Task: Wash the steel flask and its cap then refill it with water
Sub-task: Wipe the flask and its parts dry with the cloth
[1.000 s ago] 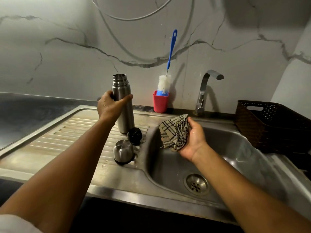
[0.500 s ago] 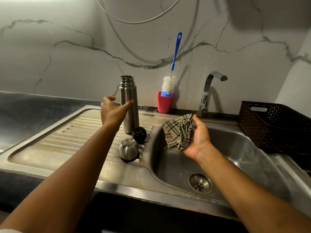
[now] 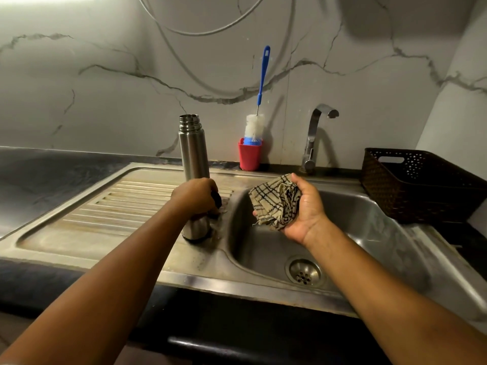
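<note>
The open steel flask [image 3: 193,151] stands upright on the draining board [image 3: 110,219], free of either hand. In front of it my left hand [image 3: 196,197] reaches down with fingers curled round the black inner stopper [image 3: 217,200], which shows only at its right edge. The steel cup cap [image 3: 196,229] sits upside down just below that hand, partly hidden by my wrist. My right hand [image 3: 303,214] holds a crumpled checked cloth [image 3: 275,202] above the sink basin [image 3: 369,233].
A red cup [image 3: 249,158] with a blue-handled bottle brush [image 3: 257,125] stands at the back wall. The tap [image 3: 315,135] rises behind the basin, no water running. A dark woven basket [image 3: 419,185] sits at the right. The drain [image 3: 304,272] lies at the basin's bottom.
My left hand let go of the flask and dropped down onto the black stopper beside the steel cap. My right hand with the cloth stayed over the basin.
</note>
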### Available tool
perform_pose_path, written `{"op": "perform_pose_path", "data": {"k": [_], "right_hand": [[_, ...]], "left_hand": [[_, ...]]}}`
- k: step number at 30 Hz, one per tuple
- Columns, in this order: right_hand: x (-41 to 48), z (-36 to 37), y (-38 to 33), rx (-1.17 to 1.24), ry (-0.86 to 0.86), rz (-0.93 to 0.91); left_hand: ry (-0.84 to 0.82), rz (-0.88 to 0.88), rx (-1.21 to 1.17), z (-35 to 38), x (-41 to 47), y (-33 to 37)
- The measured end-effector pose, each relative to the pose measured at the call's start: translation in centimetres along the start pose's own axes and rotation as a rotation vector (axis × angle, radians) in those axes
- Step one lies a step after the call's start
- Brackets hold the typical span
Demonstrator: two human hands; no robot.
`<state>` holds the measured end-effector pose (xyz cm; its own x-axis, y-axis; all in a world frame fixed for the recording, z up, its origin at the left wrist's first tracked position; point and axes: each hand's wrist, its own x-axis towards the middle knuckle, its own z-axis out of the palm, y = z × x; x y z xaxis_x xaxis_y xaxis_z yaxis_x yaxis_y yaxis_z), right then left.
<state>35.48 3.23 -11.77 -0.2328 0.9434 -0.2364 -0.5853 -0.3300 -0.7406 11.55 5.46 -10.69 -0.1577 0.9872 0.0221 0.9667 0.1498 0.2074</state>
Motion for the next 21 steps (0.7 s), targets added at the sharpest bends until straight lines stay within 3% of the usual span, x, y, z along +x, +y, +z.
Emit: {"op": "perform_pose_path", "data": {"k": [3, 5, 7, 9, 12, 17, 19, 21], "right_hand": [[-0.4, -0.7, -0.9, -0.03, 0.014, 0.016], [-0.1, -1.2, -1.7, -0.047, 0.034, -0.003], [0.2, -1.5, -2.5, -0.055, 0.046, -0.052], [0.2, -1.8, -3.2, -0.09, 0.025, -0.096], [-0.9, -1.7, -3.1, -0.472, 0.017, -0.199], [-1.5, -4.3, -2.4, -1.148, -0.097, -0.602], [-1.0, -5.6, -2.6, -1.316, -0.129, -0.731], [-0.7, -6.2, -2.3, -1.316, -0.141, -0.793]], "left_hand": [[0.122, 0.004, -0.034, -0.9, -0.6, 0.9], [0.168, 0.047, -0.363, -1.8, -1.4, 2.6], [0.031, 0.088, -0.812, -2.4, -3.2, 5.7], [-0.103, 0.119, -1.025, -1.5, -5.0, 9.3], [-0.117, 0.093, -1.175, 2.1, -5.1, 12.9], [-0.079, 0.002, -1.204, 5.8, -4.3, 14.4], [-0.169, -0.054, -1.321, 6.2, -4.8, 14.8], [-0.157, -0.055, -1.313, 6.7, -5.0, 15.0]]}}
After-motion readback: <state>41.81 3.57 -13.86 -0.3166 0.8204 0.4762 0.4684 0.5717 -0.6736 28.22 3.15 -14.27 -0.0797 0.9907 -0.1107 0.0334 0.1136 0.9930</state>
